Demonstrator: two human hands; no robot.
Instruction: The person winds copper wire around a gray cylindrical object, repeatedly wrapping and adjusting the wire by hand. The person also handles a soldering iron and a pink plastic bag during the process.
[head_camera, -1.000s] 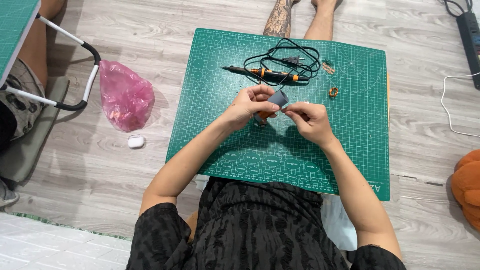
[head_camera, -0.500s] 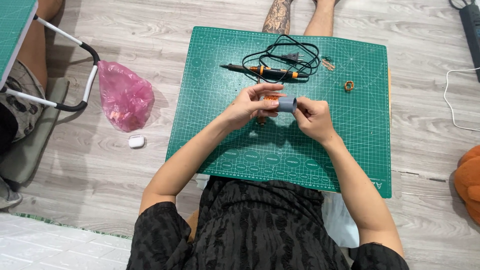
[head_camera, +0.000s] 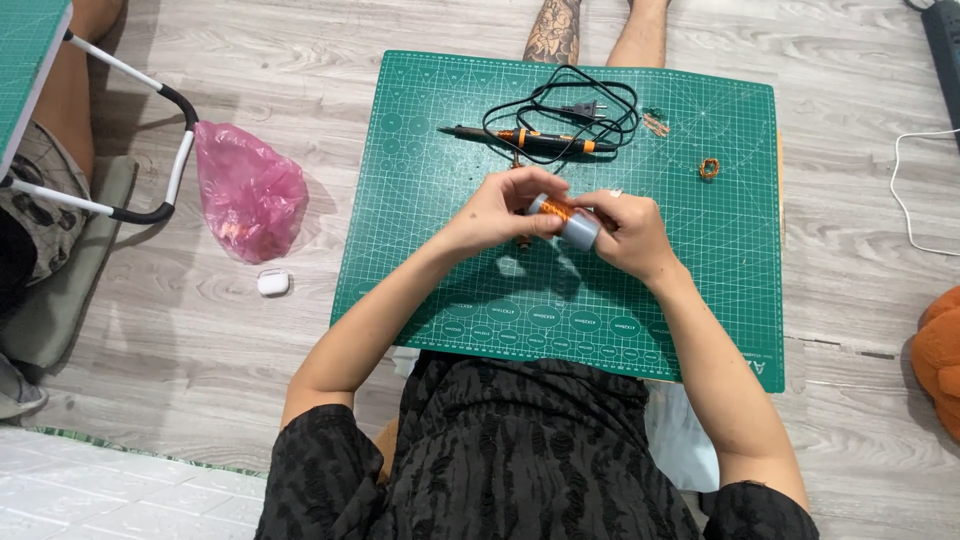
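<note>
Over the middle of a green cutting mat (head_camera: 700, 300), both my hands hold a small grey spool wound with copper wire (head_camera: 565, 220). My left hand (head_camera: 500, 212) grips its left end and my right hand (head_camera: 625, 232) wraps around its right end. A soldering iron with an orange-and-black handle (head_camera: 530, 140) lies on the mat beyond my hands, its black cord and plug (head_camera: 585, 105) coiled beside it. A small coil of copper wire (head_camera: 709, 168) rests to the right.
A pink plastic bag (head_camera: 248, 190) and a small white earbud case (head_camera: 272, 283) lie on the wooden floor to the left. A folding table's leg (head_camera: 150, 150) and another person's leg (head_camera: 65, 100) are at far left. An orange plush (head_camera: 940, 360) sits at right.
The spool has turned in my hands, so its copper winding now shows between the grey ends. My hands have stayed over the mat's middle.
</note>
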